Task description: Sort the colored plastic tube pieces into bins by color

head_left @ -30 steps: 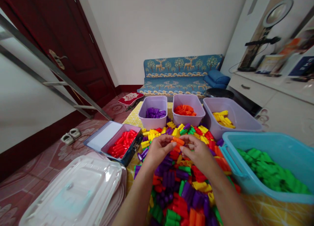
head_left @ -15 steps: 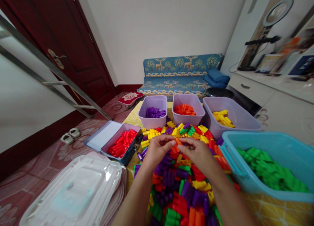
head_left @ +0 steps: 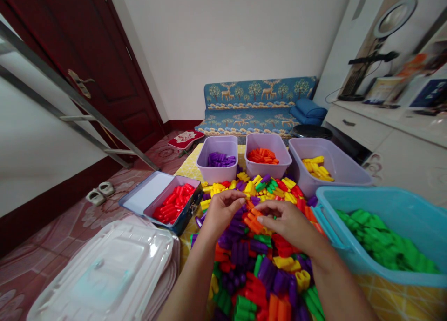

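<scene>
Both hands hover over a heap of tube-shaped plastic blocks in purple, red, orange, yellow and green. My left hand [head_left: 223, 211] has its thumb and forefinger slightly apart, and nothing shows between them. Close to its right, my right hand [head_left: 284, 218] is parted at thumb and fingers, with no block visibly held. Orange blocks [head_left: 252, 220] lie just beneath the gap between the hands, by the right fingertips; whether they touch is hard to tell. Purple blocks [head_left: 240, 253] lie nearer to me, partly between my forearms.
Lilac bins hold purple blocks [head_left: 221, 160], orange blocks [head_left: 262, 156] and yellow blocks [head_left: 317, 168]. At right a turquoise bin [head_left: 384, 195] contains green blocks. A hinged tin [head_left: 148, 190] with red blocks stands left, beside stacked white lids [head_left: 104, 265]. A yellow patterned cloth [head_left: 190, 165] covers the table.
The orange block pinched between both hands has left the fingers. My hands have moved apart, the right one shifting right and slightly toward me, and fingers have loosened.
</scene>
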`<state>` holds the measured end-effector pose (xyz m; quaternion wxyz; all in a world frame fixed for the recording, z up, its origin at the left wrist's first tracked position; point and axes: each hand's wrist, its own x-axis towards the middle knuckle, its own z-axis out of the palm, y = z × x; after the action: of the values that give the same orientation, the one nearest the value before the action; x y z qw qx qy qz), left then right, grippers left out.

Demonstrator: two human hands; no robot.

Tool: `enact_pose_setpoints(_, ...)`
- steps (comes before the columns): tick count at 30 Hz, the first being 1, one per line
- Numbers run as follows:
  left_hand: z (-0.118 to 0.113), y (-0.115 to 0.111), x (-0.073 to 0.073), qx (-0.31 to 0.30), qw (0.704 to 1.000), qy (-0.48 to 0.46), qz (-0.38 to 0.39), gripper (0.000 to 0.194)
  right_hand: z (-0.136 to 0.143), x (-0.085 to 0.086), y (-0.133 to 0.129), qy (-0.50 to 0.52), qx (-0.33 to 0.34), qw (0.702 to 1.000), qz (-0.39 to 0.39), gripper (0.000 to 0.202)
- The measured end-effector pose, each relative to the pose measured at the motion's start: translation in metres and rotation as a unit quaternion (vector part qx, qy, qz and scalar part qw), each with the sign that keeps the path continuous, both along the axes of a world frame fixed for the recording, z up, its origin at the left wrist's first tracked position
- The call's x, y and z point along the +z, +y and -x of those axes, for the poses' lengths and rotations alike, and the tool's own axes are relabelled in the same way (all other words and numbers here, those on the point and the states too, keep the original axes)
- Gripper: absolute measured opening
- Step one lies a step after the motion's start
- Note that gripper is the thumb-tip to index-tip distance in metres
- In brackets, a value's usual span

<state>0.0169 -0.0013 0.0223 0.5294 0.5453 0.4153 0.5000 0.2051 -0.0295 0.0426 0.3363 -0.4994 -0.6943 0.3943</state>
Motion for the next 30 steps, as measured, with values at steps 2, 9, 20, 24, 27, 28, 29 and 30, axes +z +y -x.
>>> enact_pose_setpoints(2,0.001,0.001,0.0,0.011,1.0,0.0,-0.004,0.025,-0.009,0.002,-0.002,-0.042,0.037,0.998,0.01,0.02)
enact_pose_setpoints(9,0.002,0.003,-0.001,0.02,0.999,0.041,-0.018,0.023,-0.03,0.001,0.002,-0.003,-0.001,0.998,0.063,0.019)
enact_pose_setpoints(20,0.005,0.001,-0.008,0.041,0.957,0.273,-0.091,0.016,-0.027,-0.013,0.02,0.193,-0.229,0.952,-0.058,0.04)
enact_pose_setpoints(24,0.001,0.002,-0.011,0.101,0.918,0.351,-0.152,0.028,-0.033,-0.044,0.035,0.021,-0.242,0.961,-0.132,0.041)
enact_pose_setpoints(27,-0.007,0.009,-0.011,0.114,0.897,0.381,-0.191,0.042,-0.037,-0.062,0.044,-0.103,-0.284,0.926,-0.225,0.05)
enact_pose_setpoints(28,-0.01,0.014,-0.009,0.105,0.894,0.388,-0.2,0.044,-0.038,-0.067,0.047,-0.126,-0.294,0.917,-0.238,0.053)
enact_pose_setpoints(29,-0.013,0.019,-0.007,0.092,0.889,0.397,-0.207,0.046,-0.039,-0.071,0.049,-0.142,-0.3,0.912,-0.242,0.056)
enact_pose_setpoints(30,-0.017,0.025,-0.004,0.075,0.884,0.408,-0.215,0.047,-0.04,-0.076,0.051,-0.153,-0.302,0.91,-0.239,0.058)
